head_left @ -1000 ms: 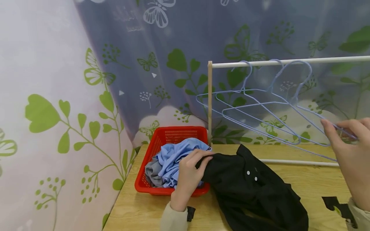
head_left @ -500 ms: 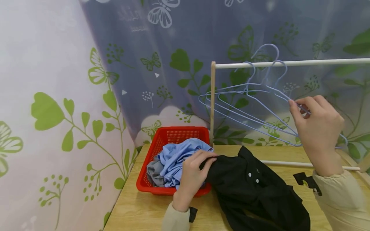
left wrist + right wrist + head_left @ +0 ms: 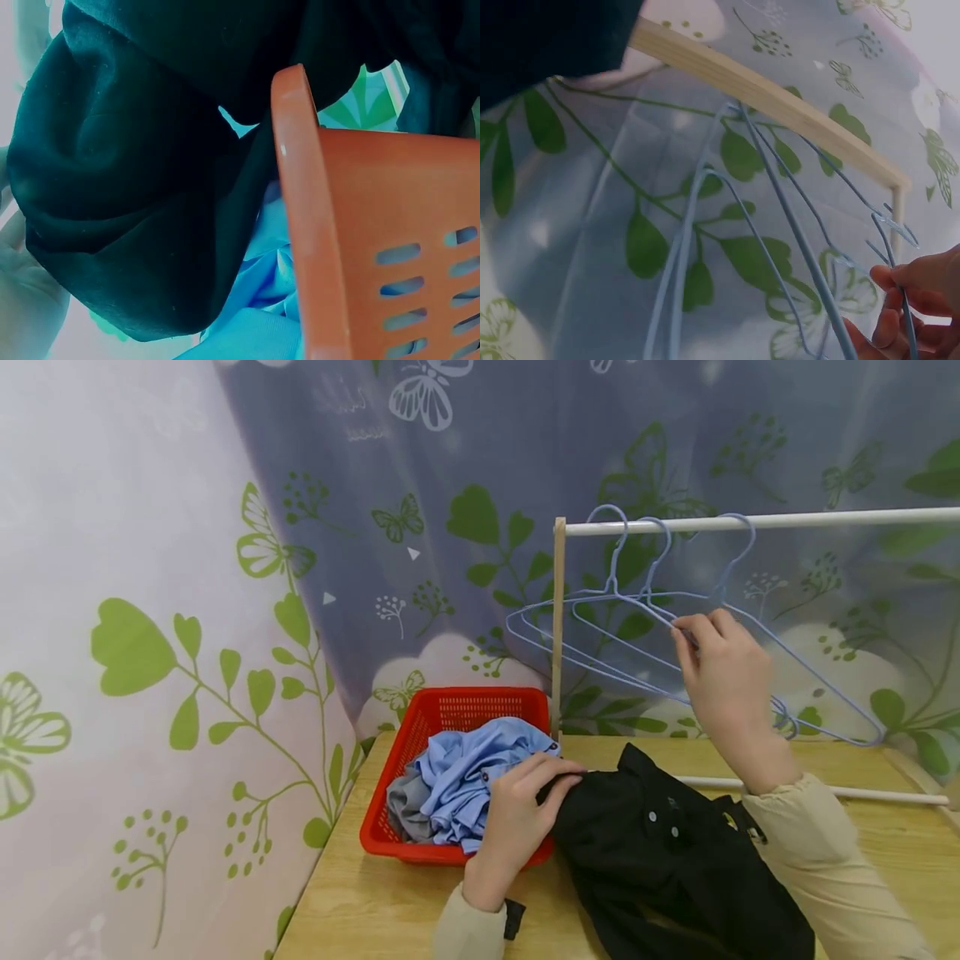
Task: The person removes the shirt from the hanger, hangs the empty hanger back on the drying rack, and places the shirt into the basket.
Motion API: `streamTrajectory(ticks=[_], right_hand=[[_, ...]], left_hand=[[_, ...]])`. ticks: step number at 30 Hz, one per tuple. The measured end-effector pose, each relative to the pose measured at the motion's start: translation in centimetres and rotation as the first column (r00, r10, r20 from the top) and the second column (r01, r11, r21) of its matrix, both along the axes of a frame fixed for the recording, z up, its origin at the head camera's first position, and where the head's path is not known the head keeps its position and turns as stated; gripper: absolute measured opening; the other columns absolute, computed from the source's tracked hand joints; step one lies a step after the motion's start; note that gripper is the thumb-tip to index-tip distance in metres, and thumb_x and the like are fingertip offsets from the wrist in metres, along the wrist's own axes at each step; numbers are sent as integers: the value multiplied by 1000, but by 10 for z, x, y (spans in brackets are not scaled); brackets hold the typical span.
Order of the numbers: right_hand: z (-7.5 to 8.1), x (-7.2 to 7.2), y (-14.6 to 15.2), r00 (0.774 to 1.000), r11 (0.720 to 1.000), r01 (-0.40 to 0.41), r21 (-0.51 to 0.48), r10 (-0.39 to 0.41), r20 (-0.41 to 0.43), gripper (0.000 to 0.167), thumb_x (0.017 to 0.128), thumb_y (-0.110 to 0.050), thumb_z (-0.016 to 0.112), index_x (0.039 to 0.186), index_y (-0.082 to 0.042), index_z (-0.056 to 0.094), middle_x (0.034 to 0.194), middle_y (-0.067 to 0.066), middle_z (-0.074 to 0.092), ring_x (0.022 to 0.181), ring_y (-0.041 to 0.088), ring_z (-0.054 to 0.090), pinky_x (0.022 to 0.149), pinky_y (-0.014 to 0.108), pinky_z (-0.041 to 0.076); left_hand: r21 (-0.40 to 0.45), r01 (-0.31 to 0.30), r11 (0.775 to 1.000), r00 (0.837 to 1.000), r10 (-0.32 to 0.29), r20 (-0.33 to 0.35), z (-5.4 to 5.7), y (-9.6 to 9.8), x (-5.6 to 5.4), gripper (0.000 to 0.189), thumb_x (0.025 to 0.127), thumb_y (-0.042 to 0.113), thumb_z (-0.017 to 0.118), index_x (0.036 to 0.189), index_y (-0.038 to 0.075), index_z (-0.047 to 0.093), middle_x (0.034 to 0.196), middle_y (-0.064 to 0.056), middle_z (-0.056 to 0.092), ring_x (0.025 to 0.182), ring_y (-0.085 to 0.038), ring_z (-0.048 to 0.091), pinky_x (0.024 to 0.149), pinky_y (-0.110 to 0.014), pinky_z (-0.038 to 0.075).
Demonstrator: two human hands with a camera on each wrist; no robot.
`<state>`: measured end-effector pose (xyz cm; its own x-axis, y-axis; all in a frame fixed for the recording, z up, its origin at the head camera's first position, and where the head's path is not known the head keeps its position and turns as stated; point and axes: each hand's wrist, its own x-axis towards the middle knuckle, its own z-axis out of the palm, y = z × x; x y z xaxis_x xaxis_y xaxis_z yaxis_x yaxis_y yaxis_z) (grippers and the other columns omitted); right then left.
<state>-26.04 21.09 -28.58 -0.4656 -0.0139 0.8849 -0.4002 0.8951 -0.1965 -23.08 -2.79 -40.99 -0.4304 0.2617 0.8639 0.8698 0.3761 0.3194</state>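
Note:
A black buttoned garment (image 3: 660, 868) lies over the table and the near right corner of the red basket. My left hand (image 3: 517, 814) pinches one edge of it beside the basket. In the left wrist view, black cloth (image 3: 135, 150) covers most of that hand. My right hand (image 3: 723, 672) pinches the shoulder wire of a light blue wire hanger (image 3: 617, 560), whose hook is at the left end of the white rail (image 3: 825, 518). Two more blue hangers hang from the rail, one hook (image 3: 667, 539) close by and another hanger (image 3: 806, 667) further right.
The red basket (image 3: 386, 853) holds crumpled light blue clothing (image 3: 465, 768) and a grey garment (image 3: 408, 810). Close to its back right corner stands the wooden post (image 3: 558, 635) of the rack. A white lower bar (image 3: 885, 794) runs near the table's back. A patterned curtain hangs behind.
My right hand has carried its hanger leftward, lifting its hook above the rail and bringing it down at the rail's left end, past the other two. My left hand keeps its pinch on the black garment.

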Motion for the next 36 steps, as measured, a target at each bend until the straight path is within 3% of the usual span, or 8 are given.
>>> streamTrajectory(ticks=[11, 20, 24, 28, 31, 34, 36], right_hand=[[-19, -1, 1, 998, 999, -54, 9, 54, -10, 14, 98, -5, 66, 106, 5, 72, 84, 20, 60, 68, 37, 55, 58, 45, 42], [-21, 30, 7, 992, 997, -80, 10, 81, -97, 16, 92, -5, 73, 108, -3, 74, 97, 20, 64, 86, 42, 54, 72, 50, 43], [-26, 47, 12, 982, 995, -95, 24, 98, -160, 16, 94, -11, 71, 107, -2, 75, 97, 21, 66, 91, 46, 54, 79, 54, 43], [-38, 61, 17, 968, 989, -132, 65, 143, -206, 30, 103, -26, 60, 104, -1, 76, 94, 22, 68, 87, 46, 55, 78, 51, 43], [-55, 67, 21, 957, 972, -195, 134, 219, -192, 40, 106, -35, 53, 100, -2, 76, 92, 18, 69, 84, 41, 58, 78, 43, 44], [-78, 73, 27, 951, 939, -266, 218, 292, -99, 46, 108, -41, 48, 100, -6, 76, 94, 11, 69, 86, 32, 60, 80, 35, 44], [-96, 77, 36, 950, 917, -303, 261, 311, 11, 46, 107, -46, 46, 104, -11, 76, 99, 4, 68, 89, 24, 61, 79, 30, 45]], left_hand=[[-5, -12, 1000, 1000, 12, -3, -1, 0, 0, 12, 92, 8, 75, 103, 13, 76, 95, 3, 73, 88, -8, 70, 86, -19, 55], [-69, -112, 991, 992, 107, -64, -2, 14, 7, 10, 92, 15, 77, 101, 19, 77, 95, 7, 72, 92, -7, 65, 86, -16, 52], [-134, -105, 985, 991, 93, -96, -6, 30, 13, 9, 93, 19, 76, 100, 23, 77, 96, 10, 72, 93, -6, 62, 87, -15, 50], [-249, -84, 965, 993, 61, -99, -13, 46, 19, 7, 93, 22, 75, 99, 26, 78, 99, 11, 70, 98, -8, 61, 97, -21, 47], [-348, -77, 934, 996, 54, -77, -20, 53, 21, 6, 93, 27, 76, 97, 29, 78, 105, 11, 68, 105, -9, 59, 105, -33, 45], [-428, -32, 903, 999, 36, 3, -28, 59, 22, 4, 92, 31, 77, 96, 31, 78, 116, 8, 65, 113, -11, 55, 109, -43, 40], [-477, -4, 879, 998, 36, 58, -32, 62, 22, 5, 91, 34, 77, 95, 32, 79, 124, 6, 63, 120, -12, 53, 111, -48, 39]])
